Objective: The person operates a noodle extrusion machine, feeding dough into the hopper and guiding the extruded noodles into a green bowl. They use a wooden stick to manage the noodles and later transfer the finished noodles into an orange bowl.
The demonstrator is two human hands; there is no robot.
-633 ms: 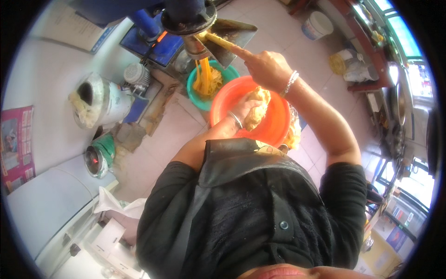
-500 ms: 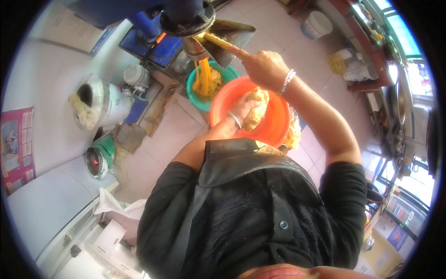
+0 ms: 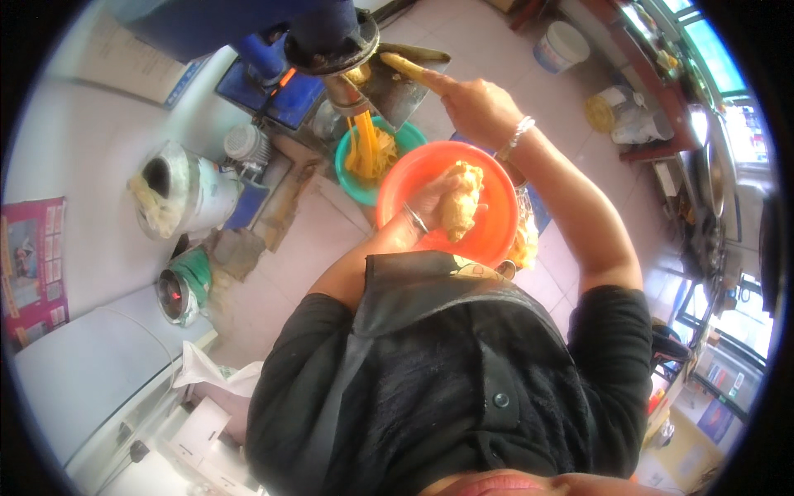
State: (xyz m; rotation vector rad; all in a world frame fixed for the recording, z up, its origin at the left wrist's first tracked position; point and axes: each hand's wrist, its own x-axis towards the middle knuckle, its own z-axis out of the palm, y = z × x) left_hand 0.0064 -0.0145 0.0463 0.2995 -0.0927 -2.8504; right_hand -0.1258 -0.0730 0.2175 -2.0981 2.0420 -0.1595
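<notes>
My left hand point(image 3: 428, 201) holds a long, rough lump of yellow dough point(image 3: 460, 207) over an orange basin point(image 3: 501, 197). In my right hand point(image 3: 481, 109) is a yellowish wooden stick point(image 3: 404, 66), its tip pointing left, just right of the round flange of a blue machine point(image 3: 332, 51). A metal tray point(image 3: 405, 97) lies under the stick. Below the flange, flat yellow noodles point(image 3: 362, 136) hang from a metal spout point(image 3: 345, 97) into a green basin point(image 3: 347, 188), where more are piled.
To the left stand a grey motor point(image 3: 246, 143), a white drum point(image 3: 203, 190) and a small green-wrapped can point(image 3: 188, 281). White buckets point(image 3: 562, 47) and jars point(image 3: 612, 109) sit by the counter on the right. Yellow pieces point(image 3: 526, 236) lie beside the orange basin.
My right hand has drawn the stick rightward, away from the machine's opening. The dough in my left hand has turned slightly and shows more of its side.
</notes>
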